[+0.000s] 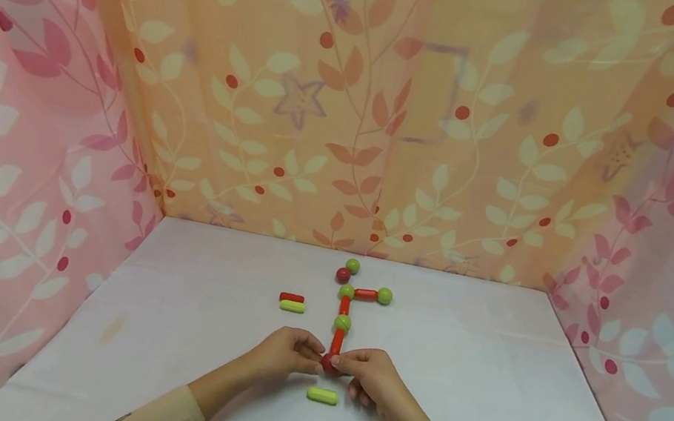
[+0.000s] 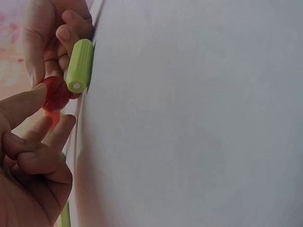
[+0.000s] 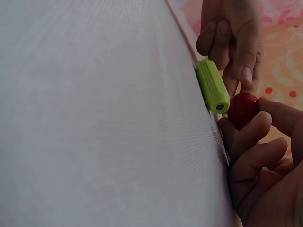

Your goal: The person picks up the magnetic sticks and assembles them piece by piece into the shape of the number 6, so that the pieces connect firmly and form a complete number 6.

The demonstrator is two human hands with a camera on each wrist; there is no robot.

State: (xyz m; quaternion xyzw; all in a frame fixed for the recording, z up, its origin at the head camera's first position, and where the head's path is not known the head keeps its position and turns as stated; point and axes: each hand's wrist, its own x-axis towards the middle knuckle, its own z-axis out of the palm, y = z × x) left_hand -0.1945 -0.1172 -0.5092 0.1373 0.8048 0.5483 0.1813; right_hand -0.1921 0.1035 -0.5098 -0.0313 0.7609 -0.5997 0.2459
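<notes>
My left hand (image 1: 288, 352) and right hand (image 1: 376, 379) meet at a red ball (image 1: 327, 365), pinching it from either side. In the left wrist view the left thumb presses on the red ball (image 2: 56, 94); the right wrist view has the right thumb against it. From this ball a red rod (image 1: 337, 341) runs away from me to a green ball (image 1: 343, 323). Another red rod (image 1: 345, 305) continues to a second green ball (image 1: 346, 292), where a sideways red rod (image 1: 366, 294) ends in a third green ball (image 1: 385, 296). A ridged yellow-green rod (image 1: 322, 395) lies just nearer me.
A loose red ball (image 1: 343, 275) and green ball (image 1: 353, 266) sit beyond the joined pieces. To their left, a red rod (image 1: 291, 297) and a yellow-green rod (image 1: 292, 306) lie side by side. Patterned cloth (image 1: 345, 167) walls the white table (image 1: 198, 269) at the back and sides.
</notes>
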